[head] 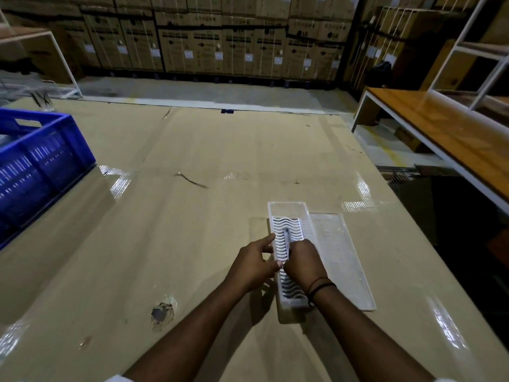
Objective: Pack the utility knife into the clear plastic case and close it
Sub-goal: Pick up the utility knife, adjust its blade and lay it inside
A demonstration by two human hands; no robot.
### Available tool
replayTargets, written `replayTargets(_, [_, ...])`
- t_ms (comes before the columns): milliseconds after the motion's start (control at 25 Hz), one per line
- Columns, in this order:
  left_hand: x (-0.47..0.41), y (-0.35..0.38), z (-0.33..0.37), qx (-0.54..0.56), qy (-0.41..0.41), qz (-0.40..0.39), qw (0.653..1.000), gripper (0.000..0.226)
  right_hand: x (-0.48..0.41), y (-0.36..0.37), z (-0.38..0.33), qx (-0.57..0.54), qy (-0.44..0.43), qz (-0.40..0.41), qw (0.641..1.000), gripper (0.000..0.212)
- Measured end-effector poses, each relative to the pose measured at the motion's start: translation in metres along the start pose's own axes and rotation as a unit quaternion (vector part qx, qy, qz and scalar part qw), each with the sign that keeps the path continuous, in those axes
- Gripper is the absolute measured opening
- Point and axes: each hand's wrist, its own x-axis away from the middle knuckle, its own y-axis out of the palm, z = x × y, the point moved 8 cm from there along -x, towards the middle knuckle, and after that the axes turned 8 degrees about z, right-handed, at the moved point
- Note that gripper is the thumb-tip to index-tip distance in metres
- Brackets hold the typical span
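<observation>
- The right hand (pixel 301 260) is curled over the near half of the clear plastic case (pixel 287 216), fingers closed round the handle end of the utility knife (pixel 287 236).
- The knife lies lengthwise inside the case on a white wavy-patterned insert (pixel 281 230); only its far, slim end shows beyond the knuckles, the rest is hidden under the hand.
- Just left of that grip, the left hand (pixel 254 264) rests against the case's left wall, forefinger stretched forward along the rim and thumb reaching across toward the right hand. Whether it truly pinches the case, I cannot tell.
- The case's clear lid (pixel 341 260) lies open and flat immediately right of the gripping hand, alongside the case.
- A dark band (pixel 321 288) circles the right wrist.
- Everything sits on a cardboard-covered table (pixel 192 216); far off to the left of the hands stands a blue crate (pixel 41 161).
</observation>
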Motion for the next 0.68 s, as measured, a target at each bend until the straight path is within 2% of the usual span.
replayTargets(120, [-0.001,0.001,-0.002,-0.005,-0.004,0.003,1.0,0.077,0.001,-0.002,-0.006,0.041,-0.031,-0.01,0.999,0.031])
replayTargets(200, [-0.001,0.0,-0.003,-0.004,-0.009,0.004,1.0,0.077,0.003,-0.012,-0.013,0.037,-0.057,0.016,0.998,0.03])
replayTargets(320, [-0.002,0.0,-0.003,-0.005,-0.012,-0.001,1.0,0.078,0.006,-0.046,-0.013,-0.005,-0.073,0.124,0.99,0.023])
replayTargets(400, [-0.003,0.002,-0.001,-0.005,-0.008,-0.007,1.0,0.078,0.003,-0.067,0.003,-0.029,-0.049,0.181,0.982,0.023])
replayTargets(520, [-0.004,0.004,-0.002,-0.008,-0.002,-0.005,1.0,0.077,-0.006,-0.074,0.049,-0.03,0.04,0.181,0.982,0.034])
replayTargets(600, [-0.004,0.003,-0.002,-0.007,0.002,-0.002,1.0,0.077,-0.008,-0.062,0.089,0.018,0.156,0.115,0.981,0.052])
replayTargets(680, [-0.004,0.002,-0.002,-0.001,0.001,0.0,1.0,0.078,-0.001,-0.047,0.119,0.073,0.265,0.027,0.961,0.081])
